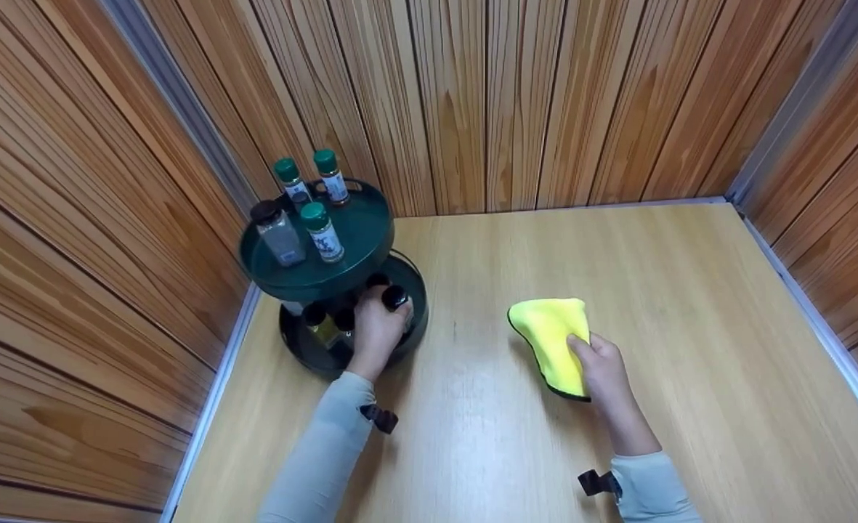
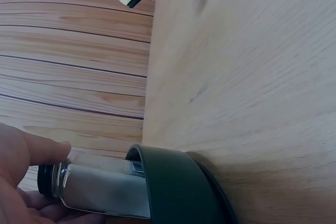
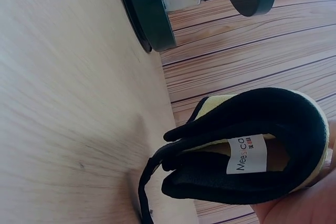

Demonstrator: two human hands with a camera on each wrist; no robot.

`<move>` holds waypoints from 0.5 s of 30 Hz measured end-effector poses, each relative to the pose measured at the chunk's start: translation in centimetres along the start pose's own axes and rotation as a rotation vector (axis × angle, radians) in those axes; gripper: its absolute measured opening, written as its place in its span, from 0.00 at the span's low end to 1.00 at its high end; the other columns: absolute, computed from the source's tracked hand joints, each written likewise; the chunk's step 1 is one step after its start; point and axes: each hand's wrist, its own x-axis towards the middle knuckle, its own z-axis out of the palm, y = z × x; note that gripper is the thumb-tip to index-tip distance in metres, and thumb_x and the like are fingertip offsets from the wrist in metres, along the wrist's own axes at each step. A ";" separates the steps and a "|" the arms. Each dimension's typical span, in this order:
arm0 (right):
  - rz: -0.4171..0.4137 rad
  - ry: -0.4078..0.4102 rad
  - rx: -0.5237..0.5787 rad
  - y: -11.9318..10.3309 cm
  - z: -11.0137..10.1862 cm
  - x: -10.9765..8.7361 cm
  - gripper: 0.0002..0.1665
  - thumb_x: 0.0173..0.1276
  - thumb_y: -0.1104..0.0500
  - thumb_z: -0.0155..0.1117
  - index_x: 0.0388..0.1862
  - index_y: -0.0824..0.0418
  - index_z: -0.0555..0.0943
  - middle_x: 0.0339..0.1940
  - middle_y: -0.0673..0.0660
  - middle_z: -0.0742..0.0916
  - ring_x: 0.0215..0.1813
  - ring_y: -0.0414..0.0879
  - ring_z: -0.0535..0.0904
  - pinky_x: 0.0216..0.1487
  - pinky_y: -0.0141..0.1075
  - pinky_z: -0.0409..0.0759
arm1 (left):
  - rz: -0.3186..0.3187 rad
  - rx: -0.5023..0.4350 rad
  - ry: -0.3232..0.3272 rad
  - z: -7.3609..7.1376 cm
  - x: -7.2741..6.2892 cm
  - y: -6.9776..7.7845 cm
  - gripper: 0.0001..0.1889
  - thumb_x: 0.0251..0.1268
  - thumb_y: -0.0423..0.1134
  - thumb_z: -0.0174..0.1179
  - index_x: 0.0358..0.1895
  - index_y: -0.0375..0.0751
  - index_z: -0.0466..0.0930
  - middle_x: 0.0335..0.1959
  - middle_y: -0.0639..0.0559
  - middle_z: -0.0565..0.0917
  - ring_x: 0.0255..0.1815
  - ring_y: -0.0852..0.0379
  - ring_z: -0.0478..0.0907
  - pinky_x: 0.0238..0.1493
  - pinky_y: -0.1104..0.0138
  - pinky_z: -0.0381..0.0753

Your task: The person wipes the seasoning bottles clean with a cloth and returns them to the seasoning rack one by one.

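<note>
My left hand [image 1: 378, 330] grips a clear glass jar [image 2: 105, 190] near its black lid. White contents show through the glass. In the left wrist view the jar's base is hidden behind the dark green wall of the lower tray [image 2: 184, 190], part of a two-tier rack. Beside this hand, several dark-capped jars stand in that tray, one with yellowish contents [image 1: 323, 333]. Off to the right, my right hand [image 1: 606, 374] pinches a folded bright yellow cloth [image 1: 552, 338], held above the table. Its black edging and white tag [image 3: 247, 155] show in the right wrist view.
On the rack's upper tray [image 1: 367, 250] stand three green-capped spice bottles [image 1: 325, 236] and a dark-lidded jar [image 1: 281, 236]. This tray overhangs part of the lower one. Wood-panelled walls [image 1: 472, 109] enclose the light wooden table [image 1: 465, 407] at the back and sides.
</note>
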 end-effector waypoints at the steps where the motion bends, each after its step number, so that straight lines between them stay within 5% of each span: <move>1: 0.001 0.002 -0.005 0.0 -0.1 0.0 0.21 0.80 0.57 0.55 0.56 0.76 0.78 0.27 0.52 0.86 0.28 0.43 0.82 0.32 0.35 0.81 | 0.001 -0.001 0.003 0.1 0.0 -0.1 0.15 0.61 0.41 0.71 0.45 0.36 0.82 0.42 0.42 0.85 0.49 0.42 0.82 0.54 0.51 0.79; 15: -0.011 0.021 -0.039 0.4 -0.5 0.1 0.20 0.79 0.56 0.57 0.54 0.75 0.80 0.27 0.52 0.86 0.28 0.43 0.82 0.32 0.35 0.81 | -0.084 -0.033 -0.010 0.9 0.3 -0.6 0.23 0.61 0.42 0.71 0.57 0.38 0.82 0.53 0.41 0.84 0.57 0.43 0.80 0.61 0.52 0.78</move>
